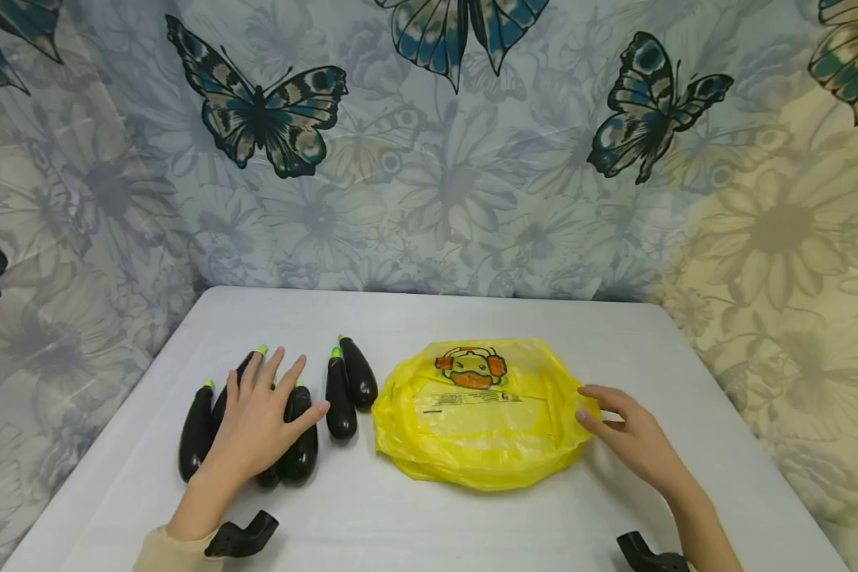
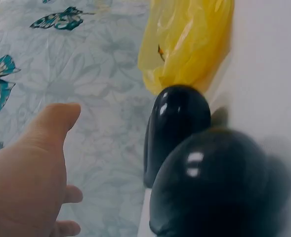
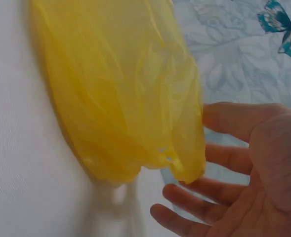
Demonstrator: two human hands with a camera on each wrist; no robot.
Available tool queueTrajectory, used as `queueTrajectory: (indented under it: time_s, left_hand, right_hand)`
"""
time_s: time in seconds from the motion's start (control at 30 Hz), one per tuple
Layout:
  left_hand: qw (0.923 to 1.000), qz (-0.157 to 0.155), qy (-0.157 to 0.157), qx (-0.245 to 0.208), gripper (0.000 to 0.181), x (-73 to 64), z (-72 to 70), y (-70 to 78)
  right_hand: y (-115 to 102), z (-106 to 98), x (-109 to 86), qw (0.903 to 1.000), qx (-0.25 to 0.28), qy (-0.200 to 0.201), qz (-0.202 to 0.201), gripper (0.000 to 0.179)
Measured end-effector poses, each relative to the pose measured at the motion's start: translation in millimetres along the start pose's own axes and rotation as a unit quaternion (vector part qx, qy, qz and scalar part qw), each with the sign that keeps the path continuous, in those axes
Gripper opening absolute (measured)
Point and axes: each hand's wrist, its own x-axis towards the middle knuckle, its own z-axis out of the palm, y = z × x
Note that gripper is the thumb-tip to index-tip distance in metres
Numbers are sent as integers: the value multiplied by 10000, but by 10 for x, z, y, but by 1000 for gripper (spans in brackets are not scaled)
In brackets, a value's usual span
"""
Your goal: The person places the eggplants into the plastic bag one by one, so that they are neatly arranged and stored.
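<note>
Several dark, glossy eggplants (image 1: 301,445) with green stem ends lie on the left part of the table. My left hand (image 1: 254,425) is over this group with its fingers spread, hiding parts of them; the left wrist view shows the thumb apart from the rounded ends of the nearest eggplants (image 2: 209,187). A pair of eggplants (image 1: 340,401) lies between that hand and a yellow plastic bag (image 1: 486,445) with a duck print. At the bag's right edge is my right hand (image 1: 629,437), thumb and forefinger apart at the plastic. In the right wrist view its other fingers extend loosely below the bag.
A white-covered table (image 1: 415,528) carries everything. Behind it hangs a floral cloth (image 1: 457,191) with butterflies, which continues down both sides. Black wrist mounts (image 1: 243,536) show near the front edge.
</note>
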Motion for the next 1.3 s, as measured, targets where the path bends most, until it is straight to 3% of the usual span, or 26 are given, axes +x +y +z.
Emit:
queueTrajectory:
  time_s: [0.13, 0.4, 0.57, 0.7, 0.87, 1.07, 1.3]
  left_hand:
    - [9996, -55, 183, -189, 86, -47, -59, -120]
    - [9938, -132, 522, -976, 75, -167, -292, -464]
    - [9891, -487, 106, -1385, 77, -230, -456, -722]
    - [9778, -823, -328, -1898, 76, -323, -558, -972]
    - [9639, -974, -728, -2367, 74, -450, -578, -1220]
    - [9517, -1070, -989, -2701, 71, -544, -554, -1382]
    - [9377, -1162, -1299, -3005, 76, -568, -506, -1430]
  right_hand:
    - [42, 49, 20, 9998, -19, -79, 183, 51]
    - [54, 102, 51, 9995, -112, -69, 296, 55]
    - [45, 107, 38, 9986, -159, -103, 488, 60]
    - [49, 102, 36, 9974, -87, -191, 685, 63]
    - [56, 106, 46, 9961, -30, -266, 839, 65]
    - [67, 113, 42, 9958, 37, -288, 874, 64]
    - [92, 134, 55, 9949, 218, -308, 933, 64]
